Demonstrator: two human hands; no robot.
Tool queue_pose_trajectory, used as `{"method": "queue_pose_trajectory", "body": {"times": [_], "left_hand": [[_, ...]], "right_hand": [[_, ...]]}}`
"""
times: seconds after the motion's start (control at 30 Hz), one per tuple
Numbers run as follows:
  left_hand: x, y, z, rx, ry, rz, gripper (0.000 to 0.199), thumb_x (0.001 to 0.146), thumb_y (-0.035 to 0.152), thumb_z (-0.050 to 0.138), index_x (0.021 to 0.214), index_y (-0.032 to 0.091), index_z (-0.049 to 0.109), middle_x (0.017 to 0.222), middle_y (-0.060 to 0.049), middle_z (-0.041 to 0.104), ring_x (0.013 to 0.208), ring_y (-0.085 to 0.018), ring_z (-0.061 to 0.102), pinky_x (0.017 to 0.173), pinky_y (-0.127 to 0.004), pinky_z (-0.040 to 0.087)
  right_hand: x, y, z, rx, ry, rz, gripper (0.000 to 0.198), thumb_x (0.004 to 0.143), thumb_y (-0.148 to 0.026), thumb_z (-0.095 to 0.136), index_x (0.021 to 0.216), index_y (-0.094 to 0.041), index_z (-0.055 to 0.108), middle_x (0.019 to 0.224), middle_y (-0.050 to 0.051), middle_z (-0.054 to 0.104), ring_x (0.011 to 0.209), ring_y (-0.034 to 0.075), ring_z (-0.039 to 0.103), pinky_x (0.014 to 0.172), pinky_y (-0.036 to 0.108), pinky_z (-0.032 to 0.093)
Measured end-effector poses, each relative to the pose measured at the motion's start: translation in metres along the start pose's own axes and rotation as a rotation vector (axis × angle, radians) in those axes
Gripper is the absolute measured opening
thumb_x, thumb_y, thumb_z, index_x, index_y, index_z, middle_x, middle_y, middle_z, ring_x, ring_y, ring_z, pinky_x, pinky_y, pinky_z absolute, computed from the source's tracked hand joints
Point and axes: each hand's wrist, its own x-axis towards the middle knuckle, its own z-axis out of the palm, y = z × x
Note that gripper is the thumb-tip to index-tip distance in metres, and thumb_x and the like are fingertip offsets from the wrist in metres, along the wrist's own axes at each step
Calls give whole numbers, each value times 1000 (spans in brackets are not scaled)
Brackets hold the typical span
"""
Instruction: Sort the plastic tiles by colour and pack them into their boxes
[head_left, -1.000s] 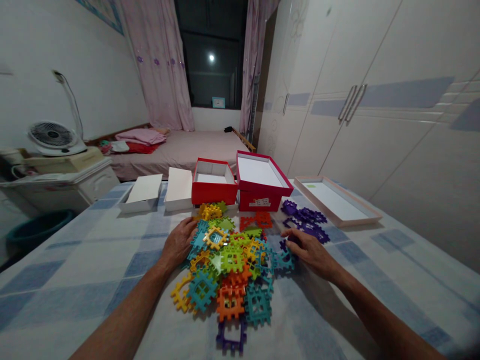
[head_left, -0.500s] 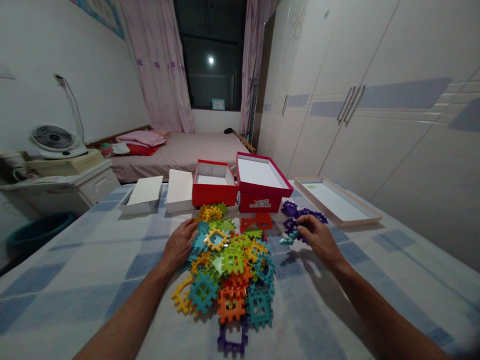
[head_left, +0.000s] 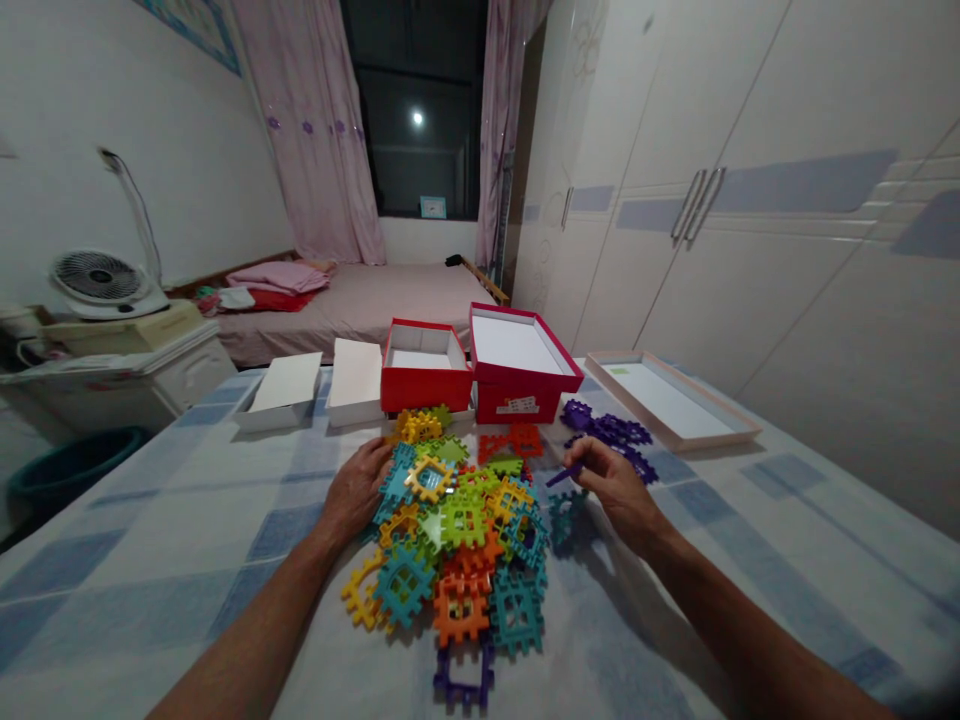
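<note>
A heap of plastic interlocking building pieces [head_left: 463,520] in green, yellow, orange, teal and other colours lies on the cloth before me. My left hand [head_left: 358,490] rests along the heap's left side, fingers stretched out and touching its edge. On the right, my right hand [head_left: 611,490] pinches a purple building piece [head_left: 564,475] seen nearly edge-on, held above the cloth. Below it lies a teal building piece [head_left: 568,520]. Just behind this hand is a group of purple building pieces [head_left: 611,430]. One purple frame-shaped piece [head_left: 465,690] sits at the heap's near end.
Behind the heap stand an open red box [head_left: 427,390] and a dark pink box [head_left: 517,405] with a tilted lid tray on top. White box parts [head_left: 289,385] are at the left. A shallow pale lid [head_left: 675,400] lies to the right, on the checked cloth [head_left: 187,510].
My right hand has moved slightly left and nearer, now holding a purple piece. The teal piece that was at its fingertips lies on the cloth. My left hand has stayed at the heap.
</note>
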Motion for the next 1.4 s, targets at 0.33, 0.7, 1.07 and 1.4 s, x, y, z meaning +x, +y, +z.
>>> {"method": "queue_pose_trajectory", "body": {"times": [0.33,0.7,1.07,1.4], "left_hand": [[1,-3,4,-10,-5,22,44,89,37,32,110,14,62,125,-12,55,116,-23,52,103,-40,41],[0,3,-1,-19,11,18,44,88,39,33,107,14,64,123,-12,57,114,-23,54,101,-41,42],[0,6,-3,-22,12,18,42,88,38,34,107,15,64,122,-12,58,113,-23,55,99,-40,44],[0,1,0,-19,5,21,44,88,39,34,109,15,64,124,-12,57,114,-24,54,100,-42,43]], "right_hand": [[59,31,-65,-130,417,79,30,60,-26,55,88,-18,54,84,4,60,79,20,57,78,37,47],[28,18,13,-741,-345,-304,33,74,-19,56,106,-19,65,103,9,58,98,23,50,89,39,40],[28,9,31,-620,-395,-137,44,73,-18,60,117,-16,55,104,7,60,96,21,51,85,37,40],[23,18,39,-674,-360,-154,61,74,-41,67,128,-19,50,125,11,52,117,28,42,94,43,34]]}}
